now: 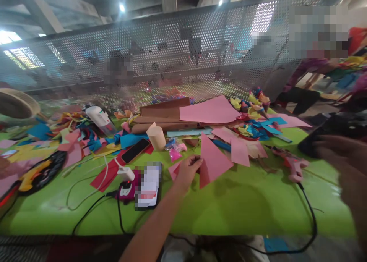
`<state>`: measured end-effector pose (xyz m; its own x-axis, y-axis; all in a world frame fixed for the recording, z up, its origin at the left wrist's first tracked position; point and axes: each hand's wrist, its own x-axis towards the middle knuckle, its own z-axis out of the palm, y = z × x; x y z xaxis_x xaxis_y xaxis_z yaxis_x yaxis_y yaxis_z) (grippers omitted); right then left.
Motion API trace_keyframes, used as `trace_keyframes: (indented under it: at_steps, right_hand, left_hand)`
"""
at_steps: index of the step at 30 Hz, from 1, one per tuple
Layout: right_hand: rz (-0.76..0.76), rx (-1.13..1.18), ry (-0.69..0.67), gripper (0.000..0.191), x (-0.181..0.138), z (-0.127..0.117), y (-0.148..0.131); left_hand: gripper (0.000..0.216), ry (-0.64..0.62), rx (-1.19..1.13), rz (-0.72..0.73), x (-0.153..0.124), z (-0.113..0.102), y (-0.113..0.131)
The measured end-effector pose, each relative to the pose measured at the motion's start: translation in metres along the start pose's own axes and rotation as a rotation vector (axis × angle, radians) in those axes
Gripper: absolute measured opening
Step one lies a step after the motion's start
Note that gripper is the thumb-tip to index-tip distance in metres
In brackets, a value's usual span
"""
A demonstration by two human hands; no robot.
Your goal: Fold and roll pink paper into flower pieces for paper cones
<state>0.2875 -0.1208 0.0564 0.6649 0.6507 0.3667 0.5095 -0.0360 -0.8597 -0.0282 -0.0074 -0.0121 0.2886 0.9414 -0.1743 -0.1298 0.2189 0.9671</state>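
My left hand point(187, 172) reaches in from the bottom, fingers closed on the edge of a pink sheet of paper point(215, 160) with a pointed top, held just above the green table. Part of another pink piece point(173, 170) shows behind that hand. At the far right, my right hand point(344, 159) is raised and smeared by motion, so its fingers do not show clearly. A blurred black object point(321, 134) appears beside it; whether they touch I cannot tell. A pink glue gun point(294, 166) lies on the table between my hands, its black cord hanging over the front edge.
On the green table point(246, 212) lie two phones, one dark point(135, 151) and one lit point(149, 185), by a magenta power socket point(126, 191). A paper roll point(156, 138), a white bottle point(100, 118) and coloured scraps stand behind. A perforated metal screen point(172, 55) rises beyond.
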Motion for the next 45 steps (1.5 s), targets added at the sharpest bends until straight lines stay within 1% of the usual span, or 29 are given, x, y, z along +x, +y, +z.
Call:
trace_keyframes:
  at_steps: [1, 3, 5, 6, 8, 10, 13, 15, 18, 20, 21, 23, 24, 27, 29, 31, 33, 34, 36, 37, 39, 40, 41, 42, 44, 45]
  right_hand:
    - [0.004, 0.017, -0.156, 0.046, -0.010, 0.014, -0.008]
    - [-0.037, 0.071, -0.472, 0.047, -0.028, 0.048, -0.024]
    - [-0.074, 0.117, -0.705, 0.047, -0.041, 0.081, -0.035]
    - [-0.074, 0.138, -0.762, 0.046, -0.046, 0.095, -0.038]
    - [-0.048, 0.193, -0.824, 0.045, -0.053, 0.117, -0.039]
    - [-0.014, 0.240, -0.783, 0.049, -0.058, 0.130, -0.035]
    - [0.039, 0.287, -0.680, 0.050, -0.062, 0.139, -0.027]
    - [0.069, 0.299, -0.640, 0.050, -0.064, 0.140, -0.025]
    - [0.120, 0.327, -0.587, 0.050, -0.066, 0.139, -0.028]
    - [0.171, 0.365, -0.566, 0.049, -0.068, 0.139, -0.032]
    - [0.193, 0.385, -0.560, 0.048, -0.069, 0.138, -0.034]
    - [0.218, 0.417, -0.558, 0.046, -0.071, 0.138, -0.036]
    - [0.223, 0.433, -0.561, 0.045, -0.072, 0.137, -0.036]
    - [0.242, 0.490, -0.585, 0.041, -0.075, 0.133, -0.032]
    - [0.267, 0.517, -0.589, 0.042, -0.078, 0.128, -0.028]
    - [0.284, 0.527, -0.587, 0.044, -0.082, 0.121, -0.024]
    - [0.264, 0.505, -0.579, 0.042, -0.087, 0.113, -0.017]
    - [0.237, 0.471, -0.567, 0.040, -0.089, 0.109, -0.013]
    - [0.159, 0.380, -0.531, 0.034, -0.096, 0.101, -0.003]
    - [0.120, 0.344, -0.519, 0.035, -0.099, 0.098, 0.002]
    - [0.056, 0.306, -0.522, 0.051, -0.105, 0.091, 0.009]
    - [0.027, 0.287, -0.547, 0.058, -0.107, 0.088, 0.012]
    - [-0.002, 0.254, -0.584, 0.057, -0.108, 0.084, 0.014]
    - [-0.030, 0.210, -0.631, 0.052, -0.108, 0.081, 0.014]
    - [-0.075, 0.119, -0.734, 0.037, -0.107, 0.074, 0.013]
    - [-0.091, 0.086, -0.784, 0.034, -0.106, 0.071, 0.013]
  left_hand:
    - [0.034, -0.008, 0.008, 0.000, -0.001, 0.000, 0.000]
    - [0.034, -0.017, 0.021, 0.012, -0.002, 0.000, 0.001]
    - [0.034, -0.011, 0.038, 0.038, -0.002, -0.001, 0.001]
    - [0.033, -0.005, 0.053, 0.049, -0.002, -0.002, 0.001]
    - [0.032, 0.004, 0.091, 0.066, 0.000, -0.004, -0.001]
    - [0.031, -0.003, 0.120, 0.083, 0.002, -0.006, -0.002]
    - [0.034, -0.032, 0.173, 0.158, -0.001, -0.006, -0.001]
    - [0.049, -0.073, 0.278, 0.242, -0.008, -0.002, 0.003]
    - [0.085, -0.133, 0.484, 0.341, -0.019, 0.006, 0.008]
    - [0.101, -0.147, 0.610, 0.359, -0.024, 0.011, 0.009]
    - [0.105, -0.144, 0.655, 0.356, -0.025, 0.013, 0.009]
    - [0.104, -0.137, 0.690, 0.348, -0.027, 0.016, 0.007]
    - [0.099, -0.143, 0.680, 0.350, -0.028, 0.017, 0.007]
    - [0.068, -0.203, 0.610, 0.379, -0.030, 0.018, 0.008]
    - [0.047, -0.218, 0.551, 0.364, -0.033, 0.019, 0.011]
    - [0.037, -0.140, 0.490, 0.280, -0.037, 0.021, 0.012]
    - [0.036, 0.002, 0.417, 0.162, -0.043, 0.023, 0.011]
    - [0.034, 0.063, 0.371, 0.115, -0.046, 0.024, 0.009]
    - [0.028, 0.116, 0.256, 0.059, -0.052, 0.025, 0.005]
    - [0.028, 0.118, 0.199, 0.041, -0.056, 0.025, 0.002]
    - [0.032, 0.104, 0.129, 0.014, -0.063, 0.025, -0.003]
    - [0.035, 0.105, 0.126, 0.006, -0.067, 0.025, -0.005]
    - [0.038, 0.112, 0.144, 0.007, -0.070, 0.024, -0.007]
    - [0.043, 0.117, 0.180, 0.015, -0.073, 0.024, -0.009]
    - [0.060, 0.139, 0.293, 0.050, -0.080, 0.021, -0.013]
    - [0.071, 0.156, 0.368, 0.077, -0.083, 0.020, -0.014]
